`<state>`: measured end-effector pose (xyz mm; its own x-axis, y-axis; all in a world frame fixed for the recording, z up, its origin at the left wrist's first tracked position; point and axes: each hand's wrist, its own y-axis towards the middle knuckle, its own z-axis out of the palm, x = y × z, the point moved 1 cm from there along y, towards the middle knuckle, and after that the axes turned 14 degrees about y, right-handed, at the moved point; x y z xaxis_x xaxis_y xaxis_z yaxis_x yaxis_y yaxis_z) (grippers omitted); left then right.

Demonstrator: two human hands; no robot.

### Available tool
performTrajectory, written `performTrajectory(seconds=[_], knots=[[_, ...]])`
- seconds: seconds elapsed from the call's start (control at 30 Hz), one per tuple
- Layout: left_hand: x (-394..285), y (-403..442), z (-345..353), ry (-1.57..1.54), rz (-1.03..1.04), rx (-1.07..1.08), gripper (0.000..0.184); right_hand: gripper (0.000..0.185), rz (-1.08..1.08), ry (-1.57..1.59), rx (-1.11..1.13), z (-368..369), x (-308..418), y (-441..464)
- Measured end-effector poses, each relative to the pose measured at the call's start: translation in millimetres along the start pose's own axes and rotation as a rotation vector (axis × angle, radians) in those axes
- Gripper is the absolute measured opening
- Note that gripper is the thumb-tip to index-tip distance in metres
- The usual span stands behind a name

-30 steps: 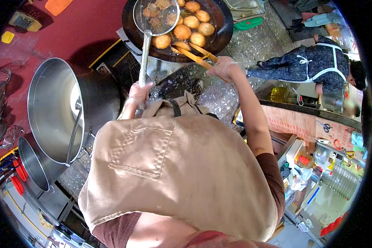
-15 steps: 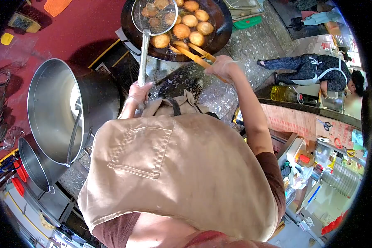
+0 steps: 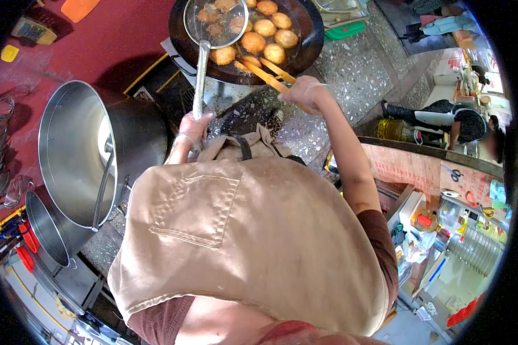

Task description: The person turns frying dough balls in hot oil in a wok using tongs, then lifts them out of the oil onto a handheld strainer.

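My left hand (image 3: 193, 127) is closed round the metal handle of a mesh strainer (image 3: 216, 23), whose round basket is over the left part of a dark wok (image 3: 311, 40). Through the mesh several browned pieces show. Golden-brown round fried pieces (image 3: 264, 27) float in the oil to its right. My right hand (image 3: 307, 94), in what looks like a clear glove, grips a pair of wooden tongs (image 3: 269, 75). The tips of the tongs reach into the near side of the wok, about a fried piece (image 3: 246, 64) partly hidden by them.
To the left stands a large steel pot (image 3: 77, 155) with a ladle (image 3: 103, 190) in it, and a smaller pot (image 3: 46, 227) beside it. A green-edged tray (image 3: 344, 30) lies right of the wok. Another person (image 3: 454, 118) bends over at the right, beyond a counter.
My right hand has shifted slightly left with the tongs, their tips still by the same fried piece. The strainer stays put. The other person has bent further down, towards the right.
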<state>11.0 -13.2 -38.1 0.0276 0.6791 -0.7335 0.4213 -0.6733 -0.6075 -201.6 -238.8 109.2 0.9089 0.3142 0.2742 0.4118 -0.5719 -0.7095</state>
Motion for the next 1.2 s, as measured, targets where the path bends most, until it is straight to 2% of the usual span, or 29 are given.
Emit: performTrajectory(seconds=[0.2, 0.3, 0.37, 0.63, 1.03, 1.1, 1.2], knots=[[-2, -1, -2, 0.011, 0.005, 0.005, 0.025, 0.060, 0.027, 0.023, 0.000, 0, -4, 3], [-7, -6, -2, 0.018, -0.024, 0.000, 0.024, 0.059, -0.032, 0.051, -0.003, 3, -10, 8], [-12, -10, -3, 0.011, -0.014, 0.016, 0.024, 0.060, -0.141, -0.040, 0.044, 11, -11, 22], [-8, -3, -2, 0.049, -0.031, -0.008, 0.025, 0.059, 0.025, 0.161, -0.110, 34, 19, 27], [-17, -28, -15, 0.263, -0.045, -0.066, 0.030, 0.054, -0.035, 0.142, 0.006, 22, 14, 13], [-12, -27, -14, 0.283, -0.065, -0.045, 0.032, 0.053, 0.039, 0.158, 0.007, 20, 13, 15], [-12, -32, -10, 0.263, -0.079, -0.061, 0.032, 0.048, 0.034, 0.215, 0.018, 19, 11, 13]])
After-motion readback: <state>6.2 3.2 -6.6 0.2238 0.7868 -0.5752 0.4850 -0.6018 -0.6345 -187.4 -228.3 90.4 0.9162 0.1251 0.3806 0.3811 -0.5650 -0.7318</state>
